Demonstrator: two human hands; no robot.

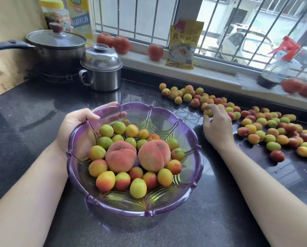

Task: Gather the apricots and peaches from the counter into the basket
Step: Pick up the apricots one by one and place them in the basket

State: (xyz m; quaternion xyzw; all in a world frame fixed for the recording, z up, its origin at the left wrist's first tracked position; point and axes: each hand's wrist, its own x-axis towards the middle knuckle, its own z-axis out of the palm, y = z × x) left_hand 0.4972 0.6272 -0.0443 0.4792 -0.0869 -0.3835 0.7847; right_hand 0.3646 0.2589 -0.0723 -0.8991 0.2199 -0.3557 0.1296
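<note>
Your left hand grips the translucent purple plastic basket; keep it steady. Your right hand curls over a small yellow apricot beneath its fingertips; lift cleanly.

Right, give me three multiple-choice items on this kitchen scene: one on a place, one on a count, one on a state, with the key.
1. Where do the loose apricots lie?
A. on the counter, to the right of the basket
B. on the windowsill
C. in the pot

2. How many peaches are in the basket?
A. none
B. two
C. five

3. What is the left hand doing?
A. resting flat on the counter
B. lifting the pot lid
C. gripping the basket rim

Key: 1 A, they are scattered over the dark counter below the sill; 2 B, two big peaches sit among the small fruit; 3 C, its fingers curl over the purple rim while the right hand reaches the apricots.
</note>
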